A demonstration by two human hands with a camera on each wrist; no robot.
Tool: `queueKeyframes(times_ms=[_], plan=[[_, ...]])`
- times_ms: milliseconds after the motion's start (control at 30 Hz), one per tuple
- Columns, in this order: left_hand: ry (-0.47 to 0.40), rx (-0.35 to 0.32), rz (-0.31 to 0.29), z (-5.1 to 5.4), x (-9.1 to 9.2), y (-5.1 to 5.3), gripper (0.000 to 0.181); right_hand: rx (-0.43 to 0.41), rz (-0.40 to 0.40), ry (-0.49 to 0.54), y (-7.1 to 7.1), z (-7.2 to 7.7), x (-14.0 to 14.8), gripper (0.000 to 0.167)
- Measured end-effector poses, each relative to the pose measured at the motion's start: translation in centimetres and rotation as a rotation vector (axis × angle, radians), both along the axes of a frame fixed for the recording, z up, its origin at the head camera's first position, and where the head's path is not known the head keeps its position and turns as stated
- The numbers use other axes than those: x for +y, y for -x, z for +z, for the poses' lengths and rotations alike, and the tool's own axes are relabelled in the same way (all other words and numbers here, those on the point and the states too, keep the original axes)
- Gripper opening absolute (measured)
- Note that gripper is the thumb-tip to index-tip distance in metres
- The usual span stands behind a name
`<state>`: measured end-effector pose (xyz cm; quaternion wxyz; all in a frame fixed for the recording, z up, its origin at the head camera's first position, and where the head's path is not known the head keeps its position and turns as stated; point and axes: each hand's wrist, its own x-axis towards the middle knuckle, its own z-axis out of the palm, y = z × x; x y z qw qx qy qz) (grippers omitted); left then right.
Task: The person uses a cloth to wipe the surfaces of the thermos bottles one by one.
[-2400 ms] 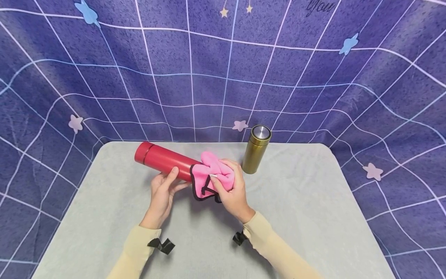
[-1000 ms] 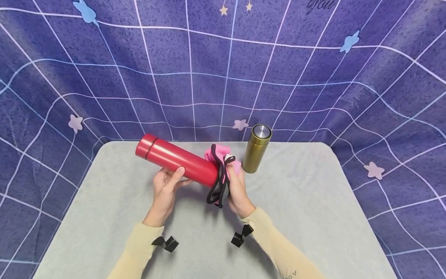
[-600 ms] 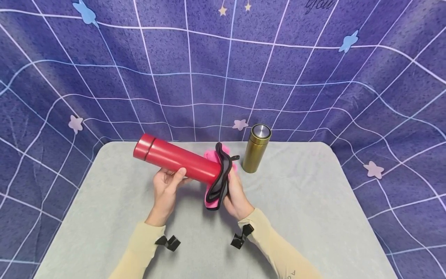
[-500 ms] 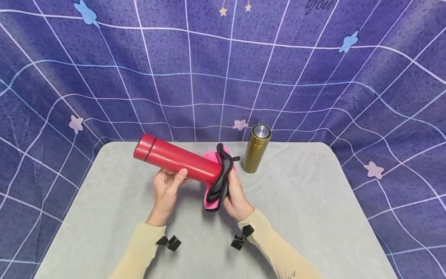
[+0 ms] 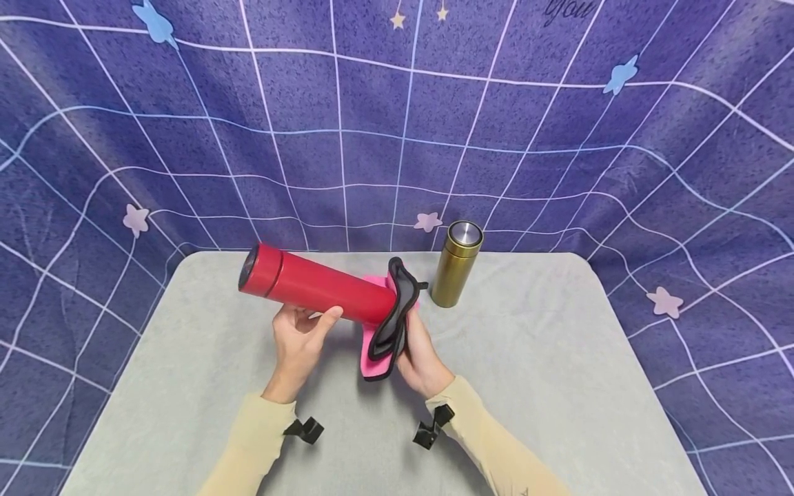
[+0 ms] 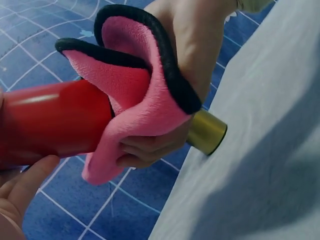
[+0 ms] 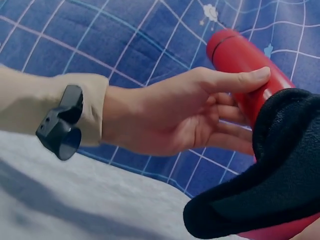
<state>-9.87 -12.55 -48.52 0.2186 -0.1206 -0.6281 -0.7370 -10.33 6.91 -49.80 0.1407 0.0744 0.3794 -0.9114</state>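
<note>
A red thermos bottle (image 5: 322,286) is held tilted above the table, its capped end to the upper left. My left hand (image 5: 300,344) grips its middle from below, thumb along the near side. Over the bottle's right end my right hand (image 5: 422,351) holds a pink cloth (image 5: 372,348) with black edging and a dark grey back. In the left wrist view the folded pink cloth (image 6: 150,110) wraps against the end of the bottle, with the right hand's fingers (image 6: 150,147) curled under it. The cloth hides that end of the bottle.
A gold thermos bottle (image 5: 455,265) with a silver lid top stands upright just beyond my right hand. The grey-covered table (image 5: 546,386) meets a purple-blue grid-patterned curtain (image 5: 372,138) at its back and sides.
The cloth has gone from bunched with its pink side up to spread over the bottle's right end. The bottle has since rolled or tilted, so the dark end of its cap now shows.
</note>
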Motion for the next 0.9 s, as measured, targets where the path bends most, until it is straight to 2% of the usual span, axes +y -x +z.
queueKeyframes(times_ms=[233, 433, 533, 667, 767, 900], plan=[[0.105, -0.012, 0.058, 0.2, -0.2, -0.2, 0.043, 0.082, 0.035, -0.098, -0.2, 0.0, 0.7, 0.043], [0.160, -0.014, 0.070, 0.3, -0.1, -0.2, 0.047, 0.102, 0.007, -0.290, -0.3, 0.0, 1.0, 0.020], [0.171, 0.001, 0.073, 0.3, -0.2, -0.2, 0.046, 0.128, -0.007, -0.378, -0.3, 0.0, 1.0, 0.014], [0.184, 0.015, 0.076, 0.2, -0.3, -0.1, 0.046, 0.136, -0.045, -0.481, -0.3, -0.1, 1.0, 0.013], [0.202, 0.019, 0.071, 0.1, -0.3, 0.0, 0.045, 0.116, -0.101, -0.545, -0.2, -0.3, 1.1, 0.018], [0.222, 0.019, 0.069, 0.2, -0.3, 0.3, 0.043, 0.097, -0.161, -0.568, -0.1, -0.7, 1.5, 0.024]])
